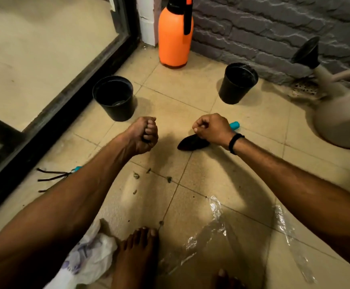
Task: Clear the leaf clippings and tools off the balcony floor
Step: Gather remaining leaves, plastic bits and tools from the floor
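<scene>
My left hand [143, 136] is a fist over the tiled floor, with a small dark bit of leaf clipping showing between its curled fingers. My right hand [210, 129] is also a fist, and nothing shows in it. It hovers over a trowel, whose dark blade [192, 142] and blue handle [234, 125] lie on the floor, partly hidden by the hand. A black three-pronged hand rake [53, 178] with a teal handle lies by the door frame, partly under my left forearm. A few small leaf clippings [136, 175] are scattered on the tiles between my arms.
Two black pots [113, 99] [238, 82] stand ahead, with an orange sprayer [175, 36] at the wall. A beige watering can [341, 113] sits at the right. Clear plastic [211, 226] and a white bag [94, 257] lie near my bare feet. The door frame [44, 130] runs along the left.
</scene>
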`<action>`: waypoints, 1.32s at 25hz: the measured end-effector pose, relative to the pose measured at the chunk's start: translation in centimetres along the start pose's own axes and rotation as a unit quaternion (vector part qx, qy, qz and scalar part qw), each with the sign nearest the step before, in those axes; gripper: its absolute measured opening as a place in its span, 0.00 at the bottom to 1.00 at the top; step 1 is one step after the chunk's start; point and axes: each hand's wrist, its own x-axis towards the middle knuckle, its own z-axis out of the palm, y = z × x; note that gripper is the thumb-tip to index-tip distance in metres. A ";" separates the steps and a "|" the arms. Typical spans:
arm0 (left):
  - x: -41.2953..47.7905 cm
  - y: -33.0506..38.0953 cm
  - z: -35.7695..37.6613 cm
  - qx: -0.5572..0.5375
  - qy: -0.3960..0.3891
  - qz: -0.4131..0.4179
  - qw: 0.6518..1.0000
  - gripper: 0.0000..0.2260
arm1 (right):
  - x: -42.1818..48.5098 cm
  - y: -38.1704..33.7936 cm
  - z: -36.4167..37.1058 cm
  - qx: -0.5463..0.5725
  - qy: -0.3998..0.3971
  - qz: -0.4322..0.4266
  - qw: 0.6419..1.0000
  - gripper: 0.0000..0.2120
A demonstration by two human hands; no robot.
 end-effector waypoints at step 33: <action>0.7 -1.7 -3.9 -0.007 0.086 -0.017 0.996 0.21 | -7.9 2.3 12.1 -0.040 -0.070 -0.153 0.985 0.05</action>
